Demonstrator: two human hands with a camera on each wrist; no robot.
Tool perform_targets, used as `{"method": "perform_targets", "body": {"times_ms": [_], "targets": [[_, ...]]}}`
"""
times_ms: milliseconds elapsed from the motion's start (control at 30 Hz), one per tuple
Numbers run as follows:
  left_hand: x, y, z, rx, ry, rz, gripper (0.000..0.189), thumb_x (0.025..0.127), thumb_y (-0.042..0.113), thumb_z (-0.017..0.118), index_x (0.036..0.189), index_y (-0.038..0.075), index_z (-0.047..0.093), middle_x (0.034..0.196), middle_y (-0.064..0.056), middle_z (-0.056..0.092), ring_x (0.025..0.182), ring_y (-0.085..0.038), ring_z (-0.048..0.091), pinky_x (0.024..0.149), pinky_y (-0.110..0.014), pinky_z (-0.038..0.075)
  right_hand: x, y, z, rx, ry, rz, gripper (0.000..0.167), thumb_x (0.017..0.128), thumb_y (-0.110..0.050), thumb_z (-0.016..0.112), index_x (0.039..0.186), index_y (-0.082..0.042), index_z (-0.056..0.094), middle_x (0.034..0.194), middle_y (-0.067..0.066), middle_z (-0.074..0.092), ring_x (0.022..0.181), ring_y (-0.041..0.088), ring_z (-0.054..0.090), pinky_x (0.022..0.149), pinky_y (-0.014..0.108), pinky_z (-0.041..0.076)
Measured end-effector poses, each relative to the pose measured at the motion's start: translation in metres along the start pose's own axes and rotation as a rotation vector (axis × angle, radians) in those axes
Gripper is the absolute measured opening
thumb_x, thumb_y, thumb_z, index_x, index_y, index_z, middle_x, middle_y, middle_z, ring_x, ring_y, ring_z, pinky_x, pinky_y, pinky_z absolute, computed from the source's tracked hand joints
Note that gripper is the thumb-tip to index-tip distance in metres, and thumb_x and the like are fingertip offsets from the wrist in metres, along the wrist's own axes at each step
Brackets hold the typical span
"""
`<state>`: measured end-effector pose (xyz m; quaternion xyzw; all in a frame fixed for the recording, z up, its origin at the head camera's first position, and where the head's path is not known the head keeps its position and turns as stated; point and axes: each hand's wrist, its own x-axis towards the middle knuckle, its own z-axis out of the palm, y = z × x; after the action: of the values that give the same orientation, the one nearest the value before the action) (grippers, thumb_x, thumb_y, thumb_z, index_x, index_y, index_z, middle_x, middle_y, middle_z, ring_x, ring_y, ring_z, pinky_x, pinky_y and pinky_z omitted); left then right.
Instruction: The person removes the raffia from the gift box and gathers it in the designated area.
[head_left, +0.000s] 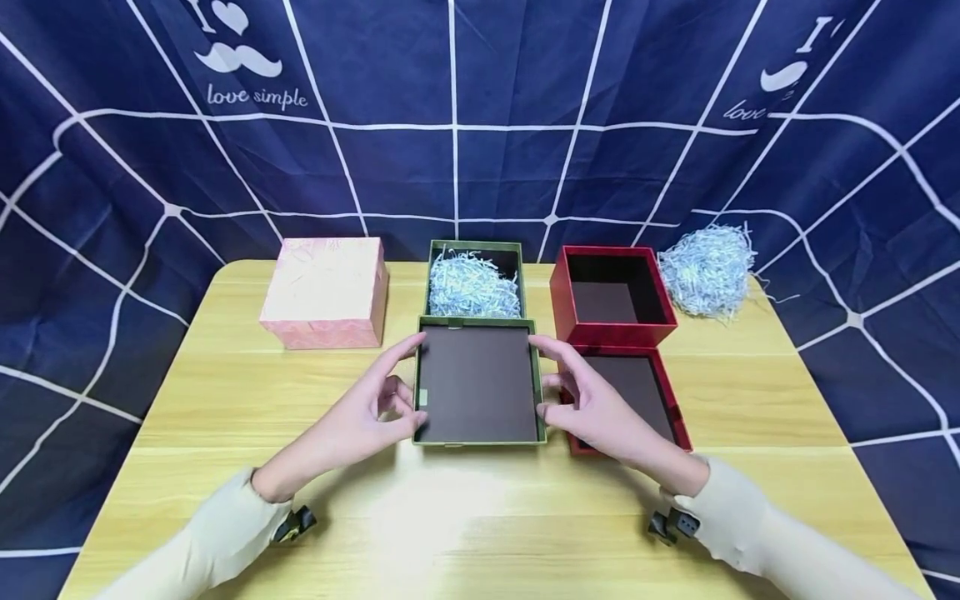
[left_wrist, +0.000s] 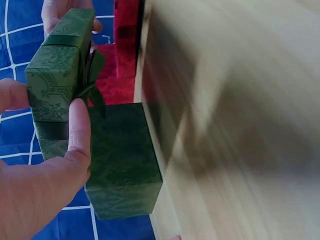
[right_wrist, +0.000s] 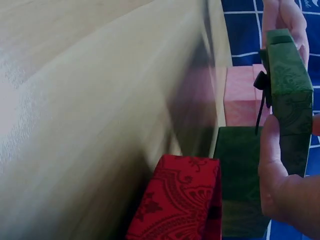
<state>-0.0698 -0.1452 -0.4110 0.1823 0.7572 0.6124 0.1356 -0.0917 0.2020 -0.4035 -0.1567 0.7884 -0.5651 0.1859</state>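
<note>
Both hands hold a green box lid (head_left: 480, 383) above the table, its dark inside facing up. My left hand (head_left: 360, 417) grips the left rim between thumb and fingers. On the opposite rim, my right hand (head_left: 588, 404) grips in the same way. Patterned paper covers the lid's sides, and a dark green bow (left_wrist: 92, 82) hangs from its underside in the left wrist view. Just behind stands the green box (left_wrist: 125, 160), holding pale blue shredded paper (head_left: 472, 287). The lid overlaps the box's front in the head view.
A closed pink box (head_left: 326, 287) stands at the back left. At the right are an open red box (head_left: 615, 334) and its upturned red lid (head_left: 671, 392), partly behind my right hand. A pale blue shredded paper heap (head_left: 708, 271) lies at the back right, near the blue curtain (head_left: 517, 175).
</note>
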Motion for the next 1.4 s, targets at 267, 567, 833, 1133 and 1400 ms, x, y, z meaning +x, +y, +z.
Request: {"method": "perform_targets", "body": {"times_ms": [267, 567, 833, 1133, 1400], "targets": [[-0.003, -0.011, 0.003, 0.042, -0.032, -0.057, 0.108, 0.093, 0.0, 0.079, 0.177, 0.02, 0.014, 0.098, -0.011, 0.065, 0.092, -0.026, 0.066, 0.087, -0.03, 0.058, 0.0, 0.002, 0.006, -0.038, -0.007, 0.008, 0.09, 0.09, 0.006, 0.069, 0.169, -0.022, 0.037, 0.168, 0.012, 0.036, 0.13, 0.036, 0.057, 0.081, 0.032, 0.055], [0.007, -0.028, 0.008, 0.039, -0.033, -0.107, 0.11, 0.091, -0.007, 0.075, 0.177, 0.016, 0.012, 0.107, -0.018, 0.06, 0.091, -0.026, 0.061, 0.082, -0.028, 0.056, 0.01, 0.014, 0.014, -0.081, -0.024, 0.11, 0.089, 0.092, 0.006, 0.067, 0.17, -0.016, 0.031, 0.167, 0.023, 0.036, 0.129, 0.037, 0.055, 0.085, 0.036, 0.052], [0.013, -0.037, 0.009, -0.029, -0.056, -0.163, 0.108, 0.089, -0.011, 0.067, 0.177, 0.016, 0.011, 0.166, -0.024, 0.032, 0.094, -0.024, 0.058, 0.081, -0.027, 0.054, 0.018, 0.017, 0.021, -0.027, -0.045, 0.179, 0.088, 0.092, 0.013, 0.061, 0.171, -0.008, 0.025, 0.168, 0.024, 0.029, 0.126, 0.04, 0.048, 0.073, 0.032, 0.052], [0.015, -0.045, 0.01, -0.019, -0.065, -0.211, 0.11, 0.089, -0.01, 0.068, 0.177, 0.017, 0.008, 0.155, -0.025, 0.04, 0.094, -0.023, 0.058, 0.073, -0.028, 0.054, 0.023, 0.018, 0.026, -0.078, -0.039, 0.198, 0.089, 0.091, 0.013, 0.059, 0.17, -0.005, 0.022, 0.163, 0.023, 0.029, 0.12, 0.035, 0.045, 0.071, 0.03, 0.049], [0.015, -0.05, 0.007, -0.02, -0.115, -0.229, 0.111, 0.093, -0.01, 0.068, 0.177, 0.017, 0.001, 0.101, -0.017, 0.064, 0.08, -0.024, 0.062, 0.065, -0.028, 0.053, 0.026, 0.021, 0.03, -0.094, -0.029, 0.211, 0.088, 0.092, 0.013, 0.06, 0.17, -0.004, 0.023, 0.16, 0.023, 0.031, 0.117, 0.034, 0.046, 0.067, 0.029, 0.046]]}}
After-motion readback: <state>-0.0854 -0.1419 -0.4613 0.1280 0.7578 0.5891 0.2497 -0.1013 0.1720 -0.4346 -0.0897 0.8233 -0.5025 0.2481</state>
